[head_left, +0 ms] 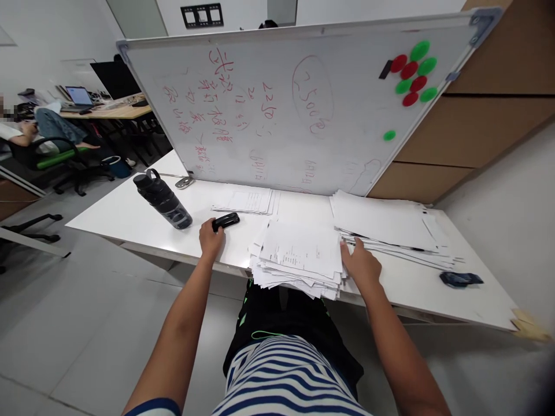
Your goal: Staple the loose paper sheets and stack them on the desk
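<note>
My left hand (210,237) rests on the white table (130,216) with its fingers closed round the near end of a black stapler (226,221). My right hand (359,261) lies at the right edge of a messy stack of printed papers (299,254) at the table's front edge, fingers curled against the sheets. A second, larger pile of papers (385,222) lies to the right of that hand.
A dark water bottle (162,199) lies tilted at the left. A few sheets (247,201) sit behind the stapler. A whiteboard (281,104) with red writing and magnets leans at the table's back. A dark blue eraser (459,279) lies far right. A person sits at desks far left.
</note>
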`<action>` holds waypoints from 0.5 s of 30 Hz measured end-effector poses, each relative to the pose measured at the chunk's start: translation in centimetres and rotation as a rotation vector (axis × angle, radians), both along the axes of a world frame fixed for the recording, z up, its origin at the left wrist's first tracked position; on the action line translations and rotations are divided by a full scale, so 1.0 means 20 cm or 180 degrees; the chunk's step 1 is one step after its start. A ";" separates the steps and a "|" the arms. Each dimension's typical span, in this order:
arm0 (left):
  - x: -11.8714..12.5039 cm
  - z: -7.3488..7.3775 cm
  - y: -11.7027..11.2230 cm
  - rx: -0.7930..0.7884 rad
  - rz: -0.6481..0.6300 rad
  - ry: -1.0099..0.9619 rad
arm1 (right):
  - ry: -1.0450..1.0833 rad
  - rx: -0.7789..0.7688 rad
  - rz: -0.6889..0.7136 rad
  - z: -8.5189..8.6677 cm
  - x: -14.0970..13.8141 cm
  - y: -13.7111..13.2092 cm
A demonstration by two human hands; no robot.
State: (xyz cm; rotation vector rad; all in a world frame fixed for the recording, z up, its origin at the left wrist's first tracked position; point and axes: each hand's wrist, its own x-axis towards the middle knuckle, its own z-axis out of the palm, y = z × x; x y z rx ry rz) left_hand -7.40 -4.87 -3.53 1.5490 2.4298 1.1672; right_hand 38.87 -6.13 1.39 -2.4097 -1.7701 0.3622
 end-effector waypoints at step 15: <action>0.27 0.13 0.13 0.0138 -0.0495 0.1390 | -0.0171 0.0238 0.0205 -0.17 0.07 0.07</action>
